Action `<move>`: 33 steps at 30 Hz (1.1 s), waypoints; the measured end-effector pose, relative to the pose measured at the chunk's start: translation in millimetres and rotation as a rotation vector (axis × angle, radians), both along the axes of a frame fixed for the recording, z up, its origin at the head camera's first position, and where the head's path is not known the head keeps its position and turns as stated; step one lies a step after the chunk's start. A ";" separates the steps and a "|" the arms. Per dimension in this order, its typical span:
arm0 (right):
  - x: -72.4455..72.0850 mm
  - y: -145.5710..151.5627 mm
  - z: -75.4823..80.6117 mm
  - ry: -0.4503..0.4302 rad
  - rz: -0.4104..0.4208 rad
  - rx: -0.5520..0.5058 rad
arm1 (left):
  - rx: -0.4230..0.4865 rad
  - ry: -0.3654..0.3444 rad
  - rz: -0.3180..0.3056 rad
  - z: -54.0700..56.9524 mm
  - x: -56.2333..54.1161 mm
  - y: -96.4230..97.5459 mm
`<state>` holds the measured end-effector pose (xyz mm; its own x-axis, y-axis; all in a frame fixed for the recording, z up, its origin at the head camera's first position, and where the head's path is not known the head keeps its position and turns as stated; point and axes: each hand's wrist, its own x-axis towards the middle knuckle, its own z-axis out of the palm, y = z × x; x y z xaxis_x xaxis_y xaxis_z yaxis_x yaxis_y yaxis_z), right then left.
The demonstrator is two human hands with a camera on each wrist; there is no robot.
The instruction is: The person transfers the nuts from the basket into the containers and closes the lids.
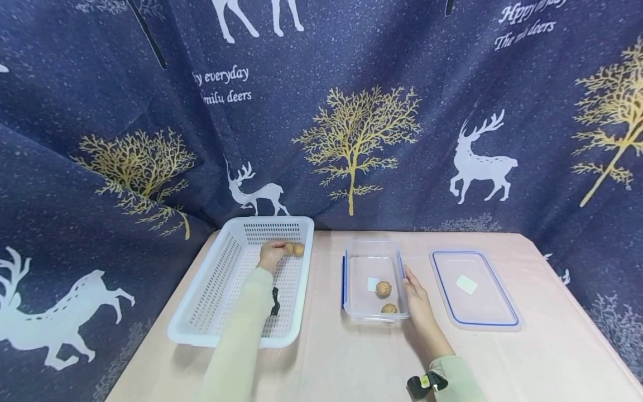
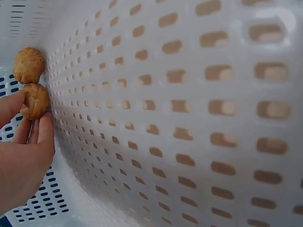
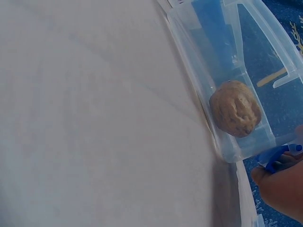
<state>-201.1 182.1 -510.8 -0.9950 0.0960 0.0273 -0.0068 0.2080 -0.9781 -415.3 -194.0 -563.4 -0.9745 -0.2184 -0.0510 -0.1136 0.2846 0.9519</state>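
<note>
In the head view my left hand (image 1: 271, 255) reaches into a white plastic basket (image 1: 181, 326). Its thumb and fingers pinch a walnut (image 2: 35, 102) beside the basket's perforated side wall. A second walnut (image 2: 28, 65) sits right against the held one. My right hand (image 1: 418, 301) holds the right side of a clear plastic food container (image 1: 359, 315), at its blue-edged locking flap (image 3: 274, 158). Inside the container are two walnuts, one walnut (image 1: 384, 288) near the middle and another walnut (image 1: 389, 309) by the near wall.
To the right of the container lies its clear lid (image 1: 489, 298) with a blue seal and a pale label. All stand on a pink-covered table (image 1: 331, 357). A dark blue curtain (image 1: 311, 61) with deer and trees hangs behind the table.
</note>
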 end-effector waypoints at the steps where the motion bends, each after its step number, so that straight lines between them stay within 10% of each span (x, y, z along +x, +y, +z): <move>1: 0.0 0.0 -0.2 0.005 0.001 0.004 | -0.007 -0.001 0.011 1.0 0.9 1.3; 8: -1.4 -0.7 -1.3 -0.018 -0.003 0.005 | -0.026 0.041 0.014 -52.2 -41.3 -16.7; 10: -1.7 -0.8 -1.5 -0.020 -0.003 0.001 | -0.021 0.068 0.019 -43.9 -33.6 -13.3; 18: -1.1 -0.8 -2.1 0.009 0.002 -0.023 | 0.045 -0.107 0.073 68.7 54.9 26.4; 33: -1.9 -0.5 -1.7 -0.028 -0.008 0.012 | 0.133 -0.103 0.035 82.8 60.1 17.1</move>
